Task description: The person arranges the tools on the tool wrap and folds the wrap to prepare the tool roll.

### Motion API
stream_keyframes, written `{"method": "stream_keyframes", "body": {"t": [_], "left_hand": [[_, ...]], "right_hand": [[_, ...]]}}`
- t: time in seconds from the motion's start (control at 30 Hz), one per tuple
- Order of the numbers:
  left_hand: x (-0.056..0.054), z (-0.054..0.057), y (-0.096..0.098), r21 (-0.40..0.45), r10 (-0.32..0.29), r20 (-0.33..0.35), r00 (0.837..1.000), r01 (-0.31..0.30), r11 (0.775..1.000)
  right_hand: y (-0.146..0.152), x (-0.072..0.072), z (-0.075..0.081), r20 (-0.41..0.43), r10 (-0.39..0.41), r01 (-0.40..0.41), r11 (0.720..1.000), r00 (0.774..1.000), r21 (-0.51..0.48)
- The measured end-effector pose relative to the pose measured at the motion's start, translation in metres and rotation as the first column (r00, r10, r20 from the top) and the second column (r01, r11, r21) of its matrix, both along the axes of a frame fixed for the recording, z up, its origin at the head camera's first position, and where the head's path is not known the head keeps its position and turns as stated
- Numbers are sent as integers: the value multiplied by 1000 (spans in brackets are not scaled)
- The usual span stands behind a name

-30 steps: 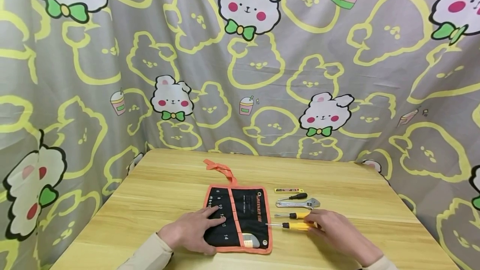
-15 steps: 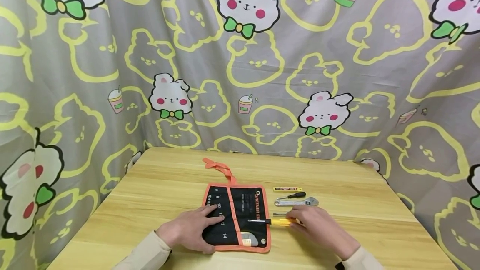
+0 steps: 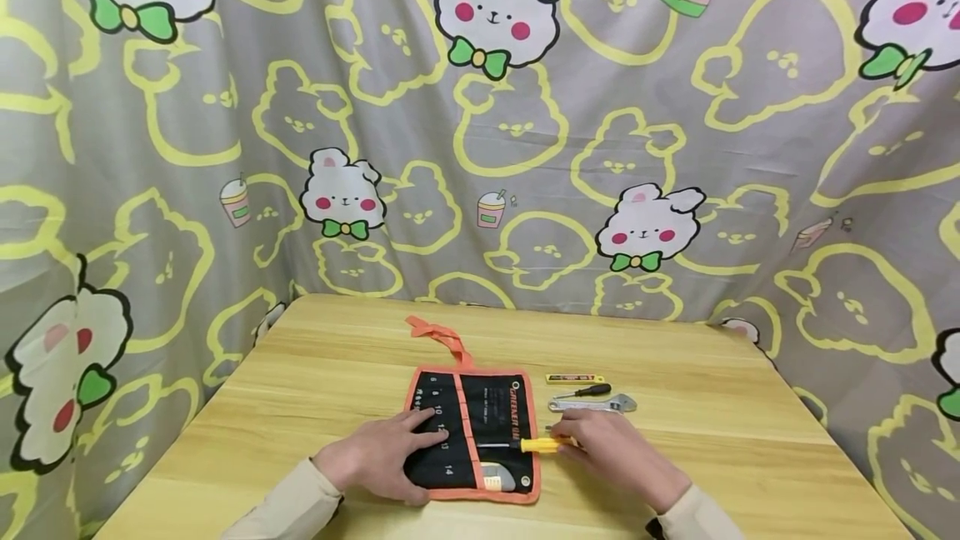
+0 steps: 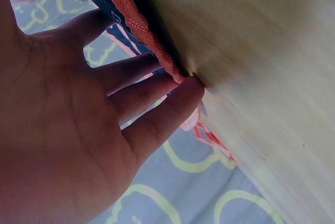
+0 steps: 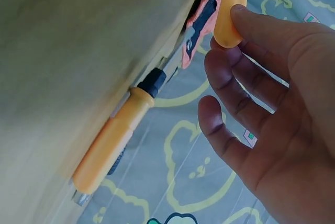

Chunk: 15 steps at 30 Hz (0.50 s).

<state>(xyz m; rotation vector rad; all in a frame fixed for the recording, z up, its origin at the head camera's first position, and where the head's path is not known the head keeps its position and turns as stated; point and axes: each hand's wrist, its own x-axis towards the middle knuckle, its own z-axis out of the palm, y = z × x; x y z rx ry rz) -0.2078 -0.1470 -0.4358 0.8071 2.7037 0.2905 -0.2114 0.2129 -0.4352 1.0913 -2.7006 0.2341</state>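
Screwdriver [image 3: 543, 445] with a yellow handle and a black collar lies level over the right half of a black tool pouch [image 3: 495, 407], its shaft pointing left and its tip close to the orange band down the pouch's middle; whether the tip touches the cloth I cannot tell. The right hand [image 3: 618, 450] pinches the end of that handle between thumb and fingers, while the outer fingers, in the right wrist view, curve loosely free of it. The left hand [image 3: 382, 457] rests spread on the pouch's left half, fingers apart across the printed sizes, and the left wrist view shows them reaching over the orange edging. A grey and pale-yellow object [image 3: 498, 477] sits in the pouch's near right corner, and an orange tie [image 3: 442, 336] trails from the far edge. Below the right hand, mostly hidden from the head camera, lies a second yellow-handled driver [image 5: 112, 145]. Beyond it, in order, are an adjustable wrench [image 3: 596, 404], a small black-handled driver [image 3: 594, 390] and a flat yellow packet [image 3: 575, 378]. All rest on a wood-grain table [image 3: 300, 382], with a grey curtain [image 3: 420, 107] of cartoon rabbits hanging behind.
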Motion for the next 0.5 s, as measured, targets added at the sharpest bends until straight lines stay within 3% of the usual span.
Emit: {"method": "stream_keyframes", "body": {"t": [0.5], "left_hand": [[-1,2,-1,-22,3,1,1000,-3,1000]], "right_hand": [[-11,-2,-9,181,23,-14,999,983,-51]]}}
